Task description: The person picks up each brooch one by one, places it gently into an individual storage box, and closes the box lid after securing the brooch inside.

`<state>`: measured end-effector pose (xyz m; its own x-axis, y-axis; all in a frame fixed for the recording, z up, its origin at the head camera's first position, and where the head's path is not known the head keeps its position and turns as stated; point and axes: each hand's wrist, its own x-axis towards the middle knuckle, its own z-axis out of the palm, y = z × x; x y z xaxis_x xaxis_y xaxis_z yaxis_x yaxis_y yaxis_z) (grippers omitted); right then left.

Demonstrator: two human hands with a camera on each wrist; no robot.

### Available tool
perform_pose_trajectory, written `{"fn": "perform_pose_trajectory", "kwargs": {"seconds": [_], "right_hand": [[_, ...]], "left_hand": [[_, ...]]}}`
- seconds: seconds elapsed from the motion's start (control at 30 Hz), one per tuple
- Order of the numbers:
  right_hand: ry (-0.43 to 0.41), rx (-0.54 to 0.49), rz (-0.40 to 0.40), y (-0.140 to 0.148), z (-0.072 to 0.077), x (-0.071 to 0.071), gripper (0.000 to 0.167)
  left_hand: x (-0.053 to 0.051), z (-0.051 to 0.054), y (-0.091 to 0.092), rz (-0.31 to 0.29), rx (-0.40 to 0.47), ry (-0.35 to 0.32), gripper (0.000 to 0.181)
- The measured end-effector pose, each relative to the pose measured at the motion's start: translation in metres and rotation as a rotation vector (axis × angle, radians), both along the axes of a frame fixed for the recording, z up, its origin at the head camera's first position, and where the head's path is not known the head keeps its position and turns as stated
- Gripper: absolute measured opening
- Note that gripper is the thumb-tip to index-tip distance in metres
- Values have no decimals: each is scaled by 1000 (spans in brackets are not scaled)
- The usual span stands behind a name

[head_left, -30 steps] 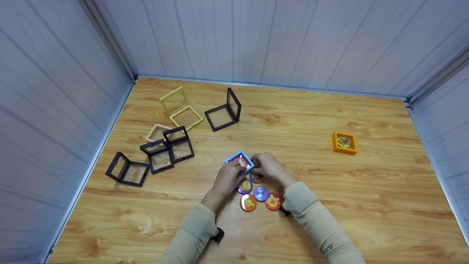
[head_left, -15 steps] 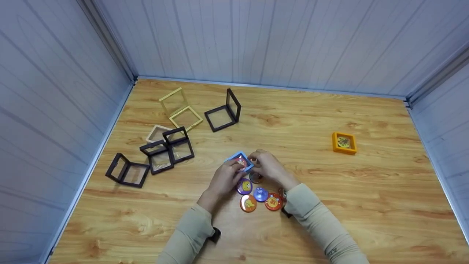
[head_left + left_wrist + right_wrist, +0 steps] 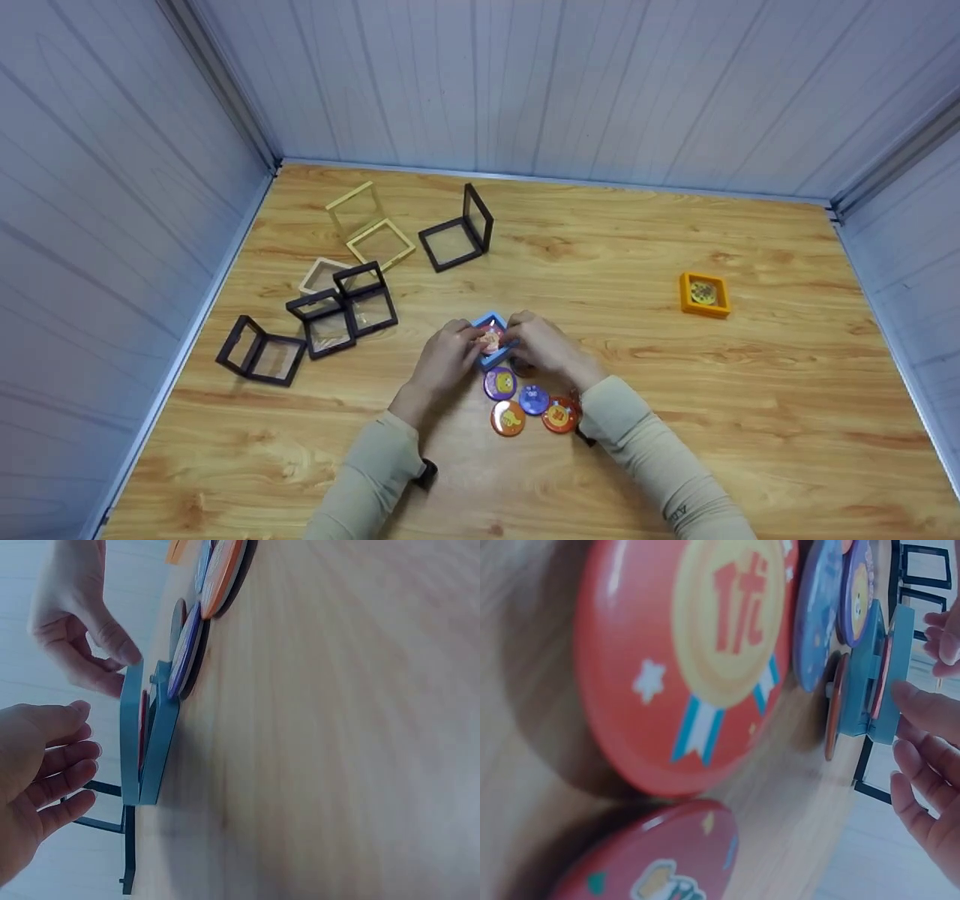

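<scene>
A small light-blue display frame point(image 3: 496, 360) lies between the hands, a red-pink badge point(image 3: 491, 339) inside it. From the side, its two halves point(image 3: 131, 757) stand slightly apart at one end, the badge's edge showing between them. My right hand point(image 3: 551, 346) touches the frame's upper half with thumb and fingertips, other fingers loosely bent. Fingers of my left hand point(image 3: 45, 772) are relaxed and a little apart from the frame in the left wrist view. Close by lie a purple badge point(image 3: 500, 383), a blue badge point(image 3: 534, 400), an orange badge point(image 3: 508, 418) and a red badge point(image 3: 559, 415).
Several opened black frames, such as one point(image 3: 276, 358) at far left and one point(image 3: 454, 244) farther back, stand on the wooden table point(image 3: 787, 420). A gold frame point(image 3: 381, 244) and a cream frame point(image 3: 321, 271) are among them. An orange frame point(image 3: 705, 294) holding a badge lies right.
My left hand has drawn left, its fingers off the frame's middle. The blue frame has turned slightly. My right hand has stayed at the frame's right side, its fingers shifting a little left.
</scene>
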<state>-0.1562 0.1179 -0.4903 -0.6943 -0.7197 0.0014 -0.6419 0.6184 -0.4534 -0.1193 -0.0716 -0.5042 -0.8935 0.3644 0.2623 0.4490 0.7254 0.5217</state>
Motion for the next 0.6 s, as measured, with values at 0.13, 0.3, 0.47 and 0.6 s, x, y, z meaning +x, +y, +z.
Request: {"fn": "perform_pose_trajectory", "kwargs": {"seconds": [0.13, 0.3, 0.47, 0.6], "right_hand": [[-6, 15, 17, -1, -1, -2, 13], [-5, 28, 29, -1, -1, -5, 12], [-24, 18, -20, 3, 1, -7, 12], [-20, 8, -36, 7, 0, -9, 11]], "left_hand": [[-5, 4, -6, -2, -29, 14, 16], [-10, 9, -15, 4, -69, 1, 16], [-16, 17, -29, 12, -88, 27, 18], [-22, 23, -42, 18, -128, 81, 18]]}}
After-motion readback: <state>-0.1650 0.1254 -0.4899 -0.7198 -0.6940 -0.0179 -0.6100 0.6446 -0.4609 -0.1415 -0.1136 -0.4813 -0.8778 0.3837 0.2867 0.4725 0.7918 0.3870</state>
